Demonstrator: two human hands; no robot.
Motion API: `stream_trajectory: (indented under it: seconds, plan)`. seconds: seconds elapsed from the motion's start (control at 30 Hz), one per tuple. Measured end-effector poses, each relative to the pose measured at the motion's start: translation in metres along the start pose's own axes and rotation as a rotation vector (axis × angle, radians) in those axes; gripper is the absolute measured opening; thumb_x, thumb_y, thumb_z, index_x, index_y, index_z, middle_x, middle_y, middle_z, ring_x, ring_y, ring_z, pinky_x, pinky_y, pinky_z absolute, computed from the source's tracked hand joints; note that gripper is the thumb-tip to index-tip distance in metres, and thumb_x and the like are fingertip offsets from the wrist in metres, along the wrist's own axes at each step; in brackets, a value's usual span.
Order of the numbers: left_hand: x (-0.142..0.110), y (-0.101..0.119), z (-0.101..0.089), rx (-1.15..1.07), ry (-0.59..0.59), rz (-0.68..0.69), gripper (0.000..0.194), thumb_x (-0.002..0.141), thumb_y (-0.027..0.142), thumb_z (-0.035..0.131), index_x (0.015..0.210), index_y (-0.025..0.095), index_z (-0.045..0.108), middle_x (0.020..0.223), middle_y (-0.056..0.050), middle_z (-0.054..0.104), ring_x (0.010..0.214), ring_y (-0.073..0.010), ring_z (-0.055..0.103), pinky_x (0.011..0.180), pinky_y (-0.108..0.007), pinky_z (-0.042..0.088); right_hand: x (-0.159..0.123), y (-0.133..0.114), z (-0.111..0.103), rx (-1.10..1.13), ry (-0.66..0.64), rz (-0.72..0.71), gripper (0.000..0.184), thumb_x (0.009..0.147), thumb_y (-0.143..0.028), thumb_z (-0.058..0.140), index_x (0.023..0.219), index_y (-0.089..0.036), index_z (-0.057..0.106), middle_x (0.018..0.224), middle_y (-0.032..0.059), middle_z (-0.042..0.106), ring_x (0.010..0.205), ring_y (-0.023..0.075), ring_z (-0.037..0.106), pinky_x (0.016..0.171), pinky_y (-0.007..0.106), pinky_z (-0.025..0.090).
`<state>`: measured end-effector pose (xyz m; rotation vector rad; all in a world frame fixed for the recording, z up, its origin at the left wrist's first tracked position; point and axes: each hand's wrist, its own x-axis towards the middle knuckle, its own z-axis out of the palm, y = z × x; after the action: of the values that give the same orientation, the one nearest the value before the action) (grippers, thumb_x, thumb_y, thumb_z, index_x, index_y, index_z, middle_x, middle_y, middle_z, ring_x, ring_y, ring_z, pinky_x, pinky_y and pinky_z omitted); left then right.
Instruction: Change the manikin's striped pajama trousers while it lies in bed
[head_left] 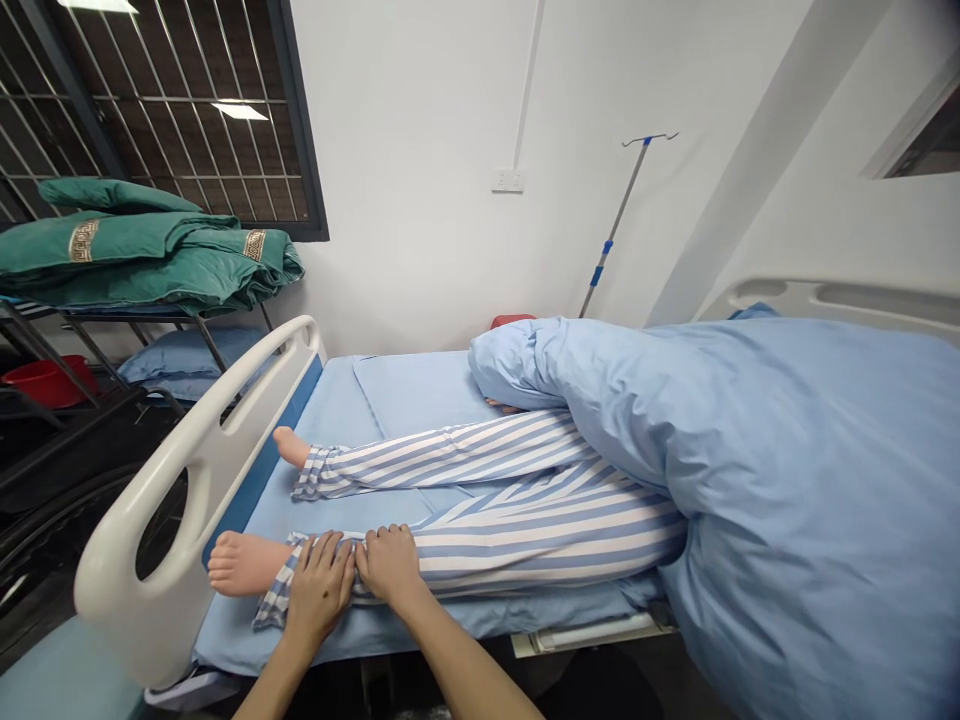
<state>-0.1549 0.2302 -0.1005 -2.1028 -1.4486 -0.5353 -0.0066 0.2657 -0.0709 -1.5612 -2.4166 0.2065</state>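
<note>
trousers of blue-and-white striped cotton (525, 555) cover both legs on the hospital bed (337, 400), and both bare mannequin feet (244, 563) stick out past the cuffs. the near cuff (281, 590) sits rumpled and loose around the ankle, not lying flat; the far cuff (315, 475) is wrinkled too, but no hand touches it. above the thighs, a pale blue quilt (787, 470) lies bunched over the rest of the body, so nothing higher up can be seen.

the person's left hand (319, 590) lies open on the near cuff, fingers slightly spread and resting on the cloth. the right hand (388, 565) sits just beside it at 3 o'clock, fingers curled over the trouser leg; whether they pinch the cloth i cannot tell. the near foot lies at 9 o'clock from the left hand, the far foot (291, 447) at almost 12 o'clock.

a white plastic bed rail (187, 490) rises on the 8 o'clock side of the view. beyond it, a folded green quilt (142, 245) sits on a metal rack (82, 350) at 10 o'clock, with a red basin (45, 380) below. a drip pole (619, 225) stands at 1 o'clock against the white wall (405, 150), near a socket (508, 180).
</note>
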Motion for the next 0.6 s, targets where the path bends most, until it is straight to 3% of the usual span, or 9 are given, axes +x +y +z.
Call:
stream_trajectory:
  seconds: [0.17,0.6]
  plan:
    - [-0.005,-0.008,0.007,0.02,-0.022,0.011,0.025,0.085,0.029,0.048,0.1,0.018,0.065,0.097,-0.009,0.068,0.09,-0.0236,0.06,0.092,-0.044,0.037,0.001,0.001,0.002,0.008,0.001,-0.004,0.042,0.091,-0.038,0.033,0.094,-0.013,0.066,0.089,0.0137,0.068,0.087,0.0258,0.061,0.081,0.042,0.04]
    - [-0.008,-0.012,0.012,0.062,0.013,0.022,0.024,0.083,0.03,0.05,0.095,0.016,0.066,0.093,-0.009,0.069,0.088,-0.0231,0.061,0.09,-0.041,0.038,-0.001,0.002,0.004,0.005,0.026,-0.002,0.041,0.091,-0.04,0.034,0.093,-0.014,0.066,0.088,0.0123,0.068,0.086,0.0252,0.061,0.08,0.04,0.04]
